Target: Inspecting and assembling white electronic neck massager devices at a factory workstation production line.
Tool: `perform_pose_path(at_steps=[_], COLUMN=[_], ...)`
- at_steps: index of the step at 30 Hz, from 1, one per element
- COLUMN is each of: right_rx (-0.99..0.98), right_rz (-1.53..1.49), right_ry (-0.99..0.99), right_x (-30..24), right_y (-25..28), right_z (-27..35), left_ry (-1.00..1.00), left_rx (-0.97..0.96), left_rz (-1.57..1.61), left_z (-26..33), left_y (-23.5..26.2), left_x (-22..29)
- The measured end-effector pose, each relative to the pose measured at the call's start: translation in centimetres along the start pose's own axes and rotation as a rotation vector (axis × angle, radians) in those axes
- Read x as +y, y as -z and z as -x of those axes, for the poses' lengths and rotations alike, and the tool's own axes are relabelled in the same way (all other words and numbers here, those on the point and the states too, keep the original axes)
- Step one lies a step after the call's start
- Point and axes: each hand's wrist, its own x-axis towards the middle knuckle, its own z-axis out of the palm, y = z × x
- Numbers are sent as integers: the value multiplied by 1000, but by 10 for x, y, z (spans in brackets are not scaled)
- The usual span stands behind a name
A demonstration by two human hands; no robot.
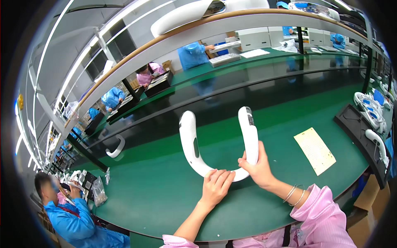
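A white U-shaped neck fan is held over the green bench top, its two ends pointing away from me. It has fine slots along one arm and a dark panel near the tip of the other. My right hand wraps round the lower part of its right arm, thumb on the inner side. At the bottom of the curve, my left hand has its fingers curled over the rim. The undersides of both grips are hidden.
To the right lie a yellow paper sheet and a black tray near white parts and cables. A dark conveyor runs beyond the bench, carrying another neck fan. A co-worker in blue sits left, near a clear bag.
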Motion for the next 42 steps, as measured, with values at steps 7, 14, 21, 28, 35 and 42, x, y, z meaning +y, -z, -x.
perform_pose_path(at_steps=[7,14,21,28,35,42], right_rx=[-21,80,-64,43,-284,-555], right_rz=[8,-276,-664,168,1132,801], right_ry=[-26,-219,-481,-139,718,217], right_x=[-63,-75,-30,-26,-133,-126], right_y=[50,60,67,67,74,59], right_z=[39,60,79,76,66,83], left_ry=[40,724,947,867,338,290], left_rx=[46,198,307,198,-100,77], left_rz=[-120,812,1767,1760,889,349], left_z=[0,-8,-28,-33,-65,-58], left_y=[49,60,73,91,116,104], left_x=[21,68,99,101,52,30])
